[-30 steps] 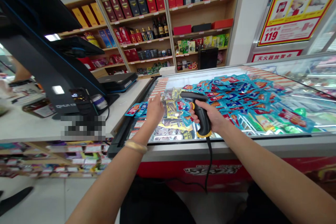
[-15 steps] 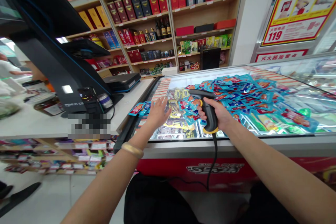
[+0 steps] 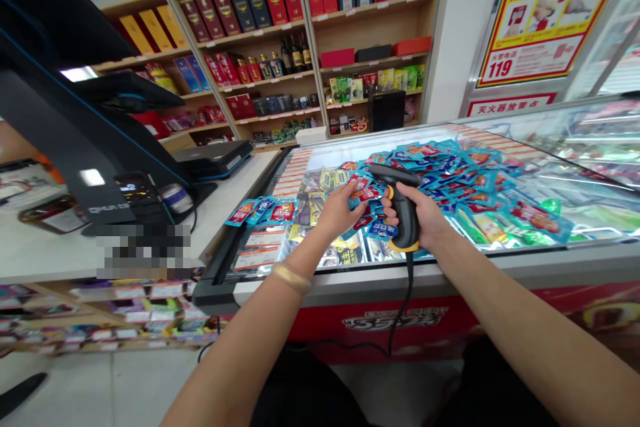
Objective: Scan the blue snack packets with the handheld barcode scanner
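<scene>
In the head view my right hand (image 3: 427,213) is closed round the grip of a black and yellow barcode scanner (image 3: 403,217), its head toward the left and its cable hanging down. My left hand (image 3: 340,212), with a gold-coloured bangle on the wrist, has its fingers and thumb on a red and blue snack packet (image 3: 366,191) just left of the scanner. A large heap of similar packets (image 3: 450,173) spreads to the right over the glass top of a chest freezer (image 3: 300,163). A few more packets (image 3: 263,211) lie apart at the left end of the glass.
At left a white counter (image 3: 45,260) carries a dark checkout machine (image 3: 110,167) and a black scale (image 3: 215,157). Shelves (image 3: 260,33) of boxes and bottles stand behind the freezer. The scanner's cable (image 3: 400,313) loops down the freezer's red front.
My left hand has moved right, from spread above the glass to the packet near the scanner. My right hand still holds the scanner. The view has turned slightly.
</scene>
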A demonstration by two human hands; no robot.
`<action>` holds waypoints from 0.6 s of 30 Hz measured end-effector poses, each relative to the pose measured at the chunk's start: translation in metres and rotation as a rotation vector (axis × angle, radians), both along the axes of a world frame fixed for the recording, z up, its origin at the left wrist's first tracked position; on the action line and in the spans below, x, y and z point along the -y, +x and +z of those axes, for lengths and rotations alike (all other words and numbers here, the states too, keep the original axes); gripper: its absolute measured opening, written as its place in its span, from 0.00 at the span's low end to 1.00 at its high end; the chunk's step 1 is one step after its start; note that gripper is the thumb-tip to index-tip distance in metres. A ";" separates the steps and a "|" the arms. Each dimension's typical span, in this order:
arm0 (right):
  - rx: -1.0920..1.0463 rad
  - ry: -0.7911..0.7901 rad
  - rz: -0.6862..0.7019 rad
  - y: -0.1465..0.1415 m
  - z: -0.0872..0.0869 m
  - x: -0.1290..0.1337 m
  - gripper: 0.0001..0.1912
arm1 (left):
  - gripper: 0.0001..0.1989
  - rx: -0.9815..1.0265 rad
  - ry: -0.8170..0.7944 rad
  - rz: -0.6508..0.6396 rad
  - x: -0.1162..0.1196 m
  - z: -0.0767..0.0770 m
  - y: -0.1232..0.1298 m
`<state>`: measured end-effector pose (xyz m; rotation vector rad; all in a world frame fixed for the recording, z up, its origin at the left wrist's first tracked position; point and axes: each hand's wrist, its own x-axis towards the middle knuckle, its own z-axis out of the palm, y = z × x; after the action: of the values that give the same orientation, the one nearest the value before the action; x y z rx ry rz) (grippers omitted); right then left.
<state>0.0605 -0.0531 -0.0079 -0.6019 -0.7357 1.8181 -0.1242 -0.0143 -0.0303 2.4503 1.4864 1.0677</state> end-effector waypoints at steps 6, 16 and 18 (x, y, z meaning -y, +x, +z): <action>0.020 0.002 0.027 -0.001 -0.003 -0.001 0.11 | 0.19 0.046 -0.021 -0.027 0.003 -0.001 -0.008; 0.073 0.042 0.015 -0.002 -0.007 -0.001 0.10 | 0.19 0.675 -0.093 0.182 -0.004 0.003 -0.021; 0.079 0.048 0.026 -0.002 -0.007 -0.001 0.10 | 0.20 0.902 -0.185 0.110 -0.006 0.001 -0.022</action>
<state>0.0581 -0.0524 -0.0152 -0.6381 -0.8412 1.8039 -0.1462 -0.0080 -0.0290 1.4185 1.2994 1.6428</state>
